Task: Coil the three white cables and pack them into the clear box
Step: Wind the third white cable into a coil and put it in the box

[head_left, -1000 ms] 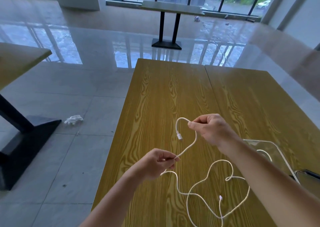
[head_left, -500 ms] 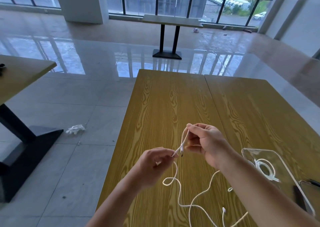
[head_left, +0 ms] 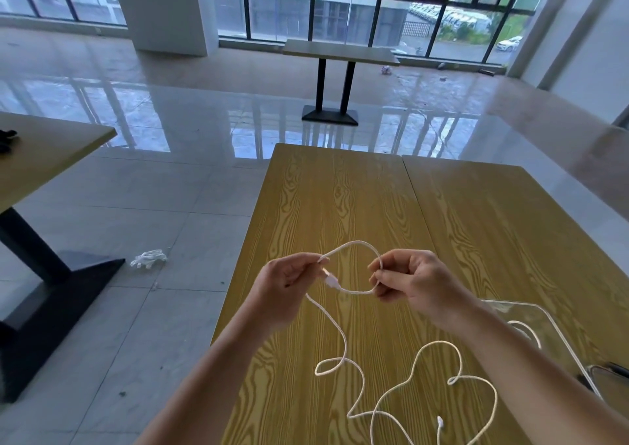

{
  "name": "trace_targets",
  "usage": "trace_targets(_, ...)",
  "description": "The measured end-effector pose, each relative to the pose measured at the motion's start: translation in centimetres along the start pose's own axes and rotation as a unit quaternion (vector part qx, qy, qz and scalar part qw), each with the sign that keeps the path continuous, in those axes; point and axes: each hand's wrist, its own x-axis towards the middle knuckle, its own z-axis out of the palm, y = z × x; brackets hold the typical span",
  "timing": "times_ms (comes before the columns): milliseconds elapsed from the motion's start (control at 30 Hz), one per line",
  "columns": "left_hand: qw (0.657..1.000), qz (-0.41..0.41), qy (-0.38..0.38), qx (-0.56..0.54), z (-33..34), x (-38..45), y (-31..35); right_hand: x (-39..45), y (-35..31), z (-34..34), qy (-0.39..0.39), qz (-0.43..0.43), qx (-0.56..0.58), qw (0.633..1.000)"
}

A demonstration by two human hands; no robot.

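A white cable [head_left: 343, 339] forms one loop held up between both hands above the wooden table [head_left: 340, 199]. My left hand [head_left: 286, 283] pinches the loop's left side, near the plug end. My right hand [head_left: 413, 283] pinches the loop's right side, where two strands meet. The cable's remaining length trails down and lies in loose curves on the table near the front edge, its other plug at the bottom. A clear box [head_left: 558, 329] stands at the right, partly behind my right forearm, with a coiled white cable [head_left: 527, 330] inside.
A dark object [head_left: 617, 369] lies at the right edge beside the box. Beyond the table's left edge is tiled floor with a crumpled white glove [head_left: 149, 258]. Another table [head_left: 44, 152] stands at the left, and a third [head_left: 340, 53] near the windows.
The hands have drawn apart, opening the cable from a tight fold into a round loop between them. The camera has tilted up, so table and hands sit lower in view.
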Motion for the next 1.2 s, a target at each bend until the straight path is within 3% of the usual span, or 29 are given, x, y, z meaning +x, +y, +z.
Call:
trace_targets(233, 0.982, -0.132, 0.134, 0.0, 1.8, -1.0, -0.7, -0.9, -0.1, 2.5, 0.03, 0.008, 0.18, 0.983)
trace_targets(400, 0.947, -0.261, 0.076, -0.174, 3.0, -1.6, 0.1, -1.7, 0.3, 4.3, 0.051, 0.025, 0.239, 0.969)
trace_targets(500, 0.928, -0.292, 0.055, -0.226, 3.1, -1.0, 0.6, -2.3, 0.6, 5.5, 0.052, 0.027, 0.234, 0.97)
trace_targets(700, 0.943, -0.284, 0.005, -0.174, 2.9, -0.3, 0.8, -3.3, 0.9, 6.6, 0.007, 0.02, 0.173, 0.985)
trace_targets(800, 0.946, -0.273, -0.03, -0.171, 2.6, -0.7, 0.6, -2.7, 1.0, 5.9, 0.039, -0.013, 0.034, 0.999)
trace_targets(933, 0.936, -0.269, -0.063, -0.218, 2.1, -1.3, 0.7, -0.9, 1.7, 5.1, 0.096, -0.077, -0.155, 0.98)
trace_targets(1000, 0.92, -0.275, -0.075, -0.268, 1.7, -1.5, 1.0, 0.1, 2.1, 5.0, 0.051, -0.076, -0.214, 0.973)
trace_targets(1100, 0.892, -0.28, -0.091, -0.344, 0.9, -1.6, 1.2, 1.2, 2.3, 5.6, -0.113, 0.012, -0.144, 0.983)
trace_targets(1200, 0.859, -0.284, -0.072, -0.42, 0.1, -1.6, 1.2, 1.4, 3.1, 6.1, -0.201, 0.081, -0.117, 0.969)
